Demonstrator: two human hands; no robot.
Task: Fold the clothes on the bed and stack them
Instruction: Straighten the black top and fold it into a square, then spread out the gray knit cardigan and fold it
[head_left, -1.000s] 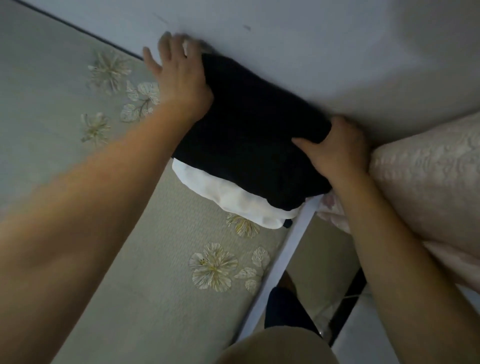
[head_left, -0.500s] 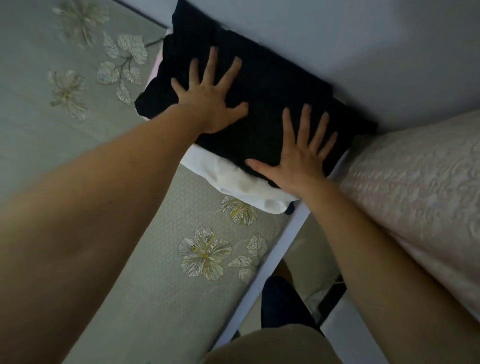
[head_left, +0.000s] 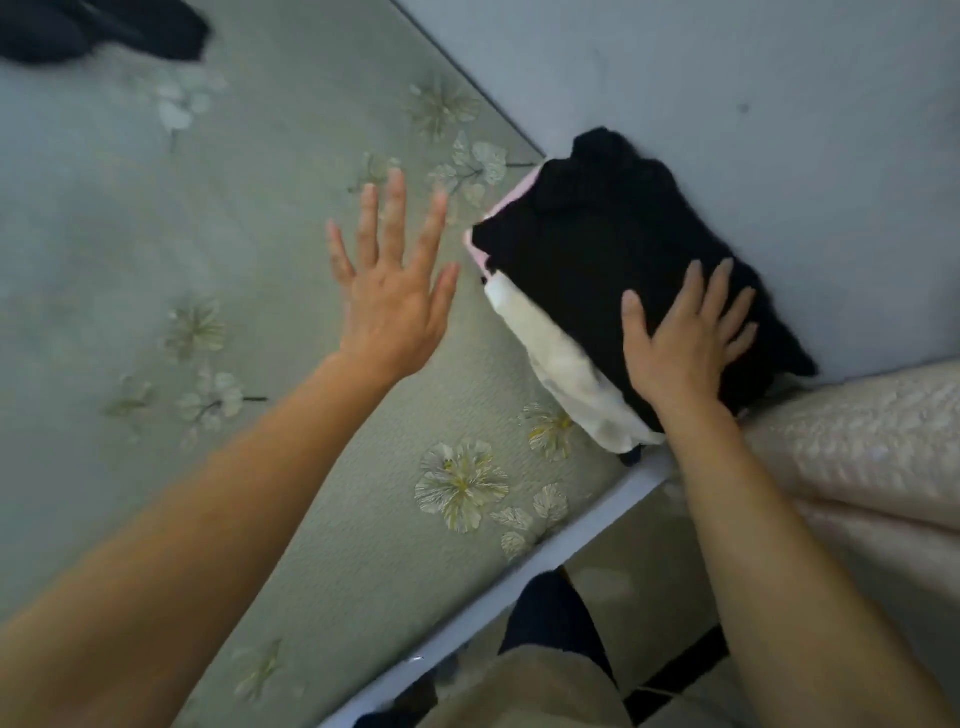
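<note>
Leaning over the bed (head_left: 249, 270), a person has both hands spread and gripping nothing. The right hand (head_left: 685, 338) lies flat, fingers straight, on the black piece (head_left: 571, 249) that tops the stack (head_left: 649, 208), pressing down on its near end. A white piece (head_left: 561, 364) sticks out from under the black just left of that palm. A pink edge (head_left: 479, 244) shows at the stack's far left corner.

The stack sits tight against the wall (head_left: 727, 104) beyond the right fingertips, with its long axis running along the wall. A pale quilt (head_left: 857, 452) lies just right of the wrist.

The left hand (head_left: 395, 306) hovers open just left of the stack and clear of it. Whether it touches the bed cannot be told.

Well beyond its fingertips, up and to the left, lies a dark heap (head_left: 104, 26). It is blurred, cut by the frame edge, and stretched crosswise to the reach. This looks like the next garment to fold. The left hand is much the nearer to it, while the right would have to cross over the left arm to get there.
</note>
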